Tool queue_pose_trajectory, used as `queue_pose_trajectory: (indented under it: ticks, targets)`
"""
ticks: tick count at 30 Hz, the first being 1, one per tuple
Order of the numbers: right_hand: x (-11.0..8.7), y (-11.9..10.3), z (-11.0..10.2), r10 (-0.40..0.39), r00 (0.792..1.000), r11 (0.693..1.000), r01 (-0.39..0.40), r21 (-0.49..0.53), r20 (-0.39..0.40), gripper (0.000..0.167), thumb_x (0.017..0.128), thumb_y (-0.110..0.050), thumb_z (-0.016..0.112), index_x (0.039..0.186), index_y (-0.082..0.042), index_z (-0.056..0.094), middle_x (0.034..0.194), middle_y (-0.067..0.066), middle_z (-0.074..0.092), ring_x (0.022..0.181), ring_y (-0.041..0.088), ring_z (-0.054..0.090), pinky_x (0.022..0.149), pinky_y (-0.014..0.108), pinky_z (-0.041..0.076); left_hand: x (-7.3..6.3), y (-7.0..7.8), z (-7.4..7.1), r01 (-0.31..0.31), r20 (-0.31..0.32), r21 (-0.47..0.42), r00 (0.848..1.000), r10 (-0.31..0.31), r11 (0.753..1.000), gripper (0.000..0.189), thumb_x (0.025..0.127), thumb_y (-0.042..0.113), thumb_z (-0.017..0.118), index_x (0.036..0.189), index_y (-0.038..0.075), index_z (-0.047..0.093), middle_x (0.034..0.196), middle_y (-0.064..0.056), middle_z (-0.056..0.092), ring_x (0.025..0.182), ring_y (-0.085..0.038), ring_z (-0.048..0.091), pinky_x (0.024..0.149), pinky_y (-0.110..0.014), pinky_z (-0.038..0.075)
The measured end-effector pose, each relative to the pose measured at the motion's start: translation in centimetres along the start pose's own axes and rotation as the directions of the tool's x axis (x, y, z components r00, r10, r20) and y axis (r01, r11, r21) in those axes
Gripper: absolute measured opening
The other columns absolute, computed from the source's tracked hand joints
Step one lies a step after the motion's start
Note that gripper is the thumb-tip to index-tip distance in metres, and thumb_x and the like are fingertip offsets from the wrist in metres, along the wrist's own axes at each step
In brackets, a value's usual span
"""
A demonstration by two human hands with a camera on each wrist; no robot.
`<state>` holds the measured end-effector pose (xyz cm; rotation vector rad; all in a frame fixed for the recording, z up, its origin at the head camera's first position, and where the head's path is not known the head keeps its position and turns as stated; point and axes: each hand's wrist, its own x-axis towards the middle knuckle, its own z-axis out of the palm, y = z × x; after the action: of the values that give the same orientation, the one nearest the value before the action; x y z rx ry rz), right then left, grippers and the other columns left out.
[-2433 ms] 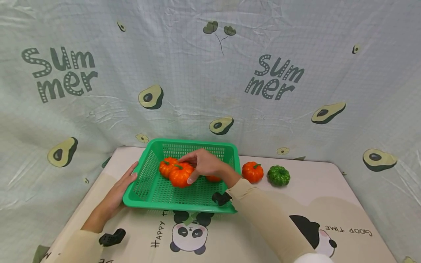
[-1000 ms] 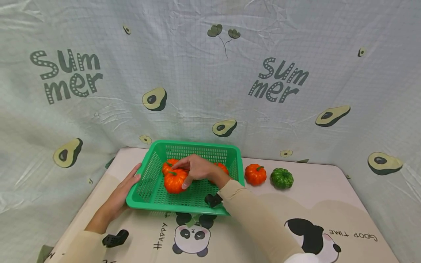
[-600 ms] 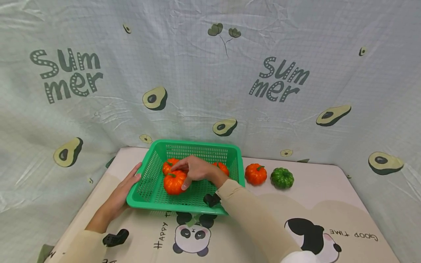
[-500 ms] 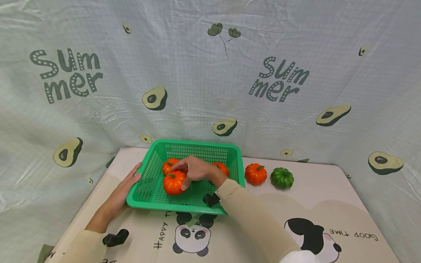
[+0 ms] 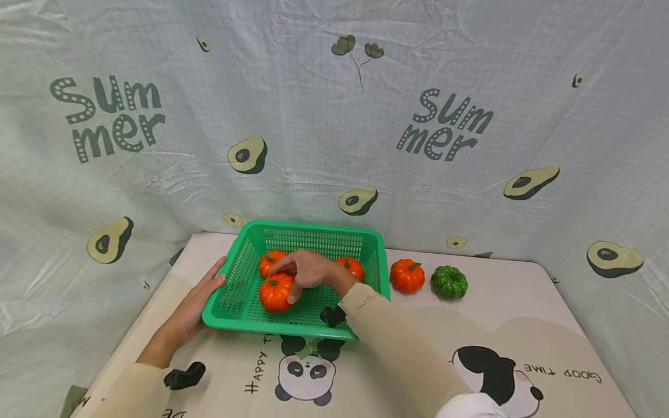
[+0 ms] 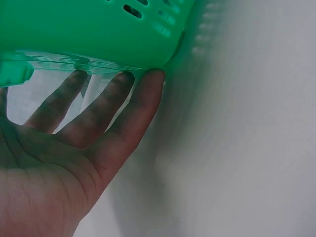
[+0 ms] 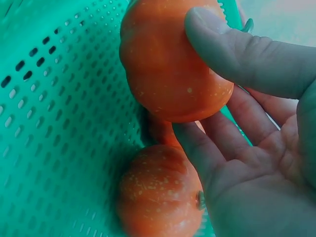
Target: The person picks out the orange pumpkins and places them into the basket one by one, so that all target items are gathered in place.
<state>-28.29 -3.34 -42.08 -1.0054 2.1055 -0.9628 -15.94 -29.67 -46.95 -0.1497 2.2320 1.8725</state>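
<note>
In the head view, my right hand [image 5: 310, 271] reaches into a green plastic basket [image 5: 219, 322] and holds an orange toy pumpkin [image 5: 274, 296]. Thumb and fingers lie on opposite sides of this pumpkin [image 7: 168, 59] in the right wrist view, and another pumpkin [image 7: 160, 192] lies below it. A second pumpkin [image 5: 268, 262] sits behind the held one at the basket's left, a third [image 5: 353, 268] towards the right, partly hidden by my wrist. My left hand [image 5: 195, 305] rests against the basket's left side; its extended fingers [image 6: 140, 108] touch the basket wall [image 6: 98, 34].
Right of the basket stand an orange pumpkin [image 5: 407, 276] and a green one [image 5: 449, 283] on the panda-print tabletop [image 5: 389, 371]. Behind the table hangs a pale curtain [image 5: 292, 87] with avocado prints.
Since the earliest frame, my right hand has moved the held pumpkin slightly left and lower, towards the near side of the basket. My left hand stays at the basket's side.
</note>
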Motion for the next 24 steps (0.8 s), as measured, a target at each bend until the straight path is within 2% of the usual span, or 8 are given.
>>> queue_pose_trajectory:
  ticks: [8, 14, 24]
  targets:
    - [0.0, 0.0, 0.1, 0.007, 1.0, 1.0, -0.007, 0.016, 0.02, 0.072, 0.071, 0.013, 0.085, 0.137, -0.01, 0.069, 0.146, 0.005, 0.066, 0.14, 0.022, 0.057, 0.115, 0.034, 0.046, 0.0, 0.0, 0.0, 0.008, 0.001, 0.011, 1.0, -0.008, 1.0, 0.072, 0.111, 0.057, 0.031, 0.167, 0.036, -0.008, 0.177, -0.006, -0.013, 0.159, -0.046, 0.007, 0.121, -0.07, 0.02]
    - [0.1, 0.5, 0.1, 0.0, 0.999, 0.999, -0.002, 0.041, 0.05, 0.072, 0.069, 0.017, 0.083, 0.136, -0.007, 0.069, 0.147, 0.009, 0.065, 0.14, 0.023, 0.057, 0.114, 0.032, 0.046, 0.1, 0.0, -0.1, 0.005, 0.001, 0.008, 1.0, -0.005, 1.0, 0.072, 0.111, 0.056, 0.032, 0.168, 0.035, -0.008, 0.177, -0.006, -0.013, 0.159, -0.046, 0.006, 0.121, -0.071, 0.018]
    - [0.1, 0.9, 0.4, 0.015, 0.998, 1.0, -0.015, -0.006, 0.055, 0.072, 0.069, 0.016, 0.084, 0.134, -0.01, 0.071, 0.145, 0.005, 0.066, 0.14, 0.023, 0.057, 0.113, 0.033, 0.048, 0.0, 0.0, 0.0, 0.013, -0.004, 0.012, 1.0, -0.013, 1.0, 0.073, 0.111, 0.057, 0.032, 0.167, 0.036, -0.008, 0.177, -0.006, -0.013, 0.16, -0.046, 0.005, 0.122, -0.072, 0.017]
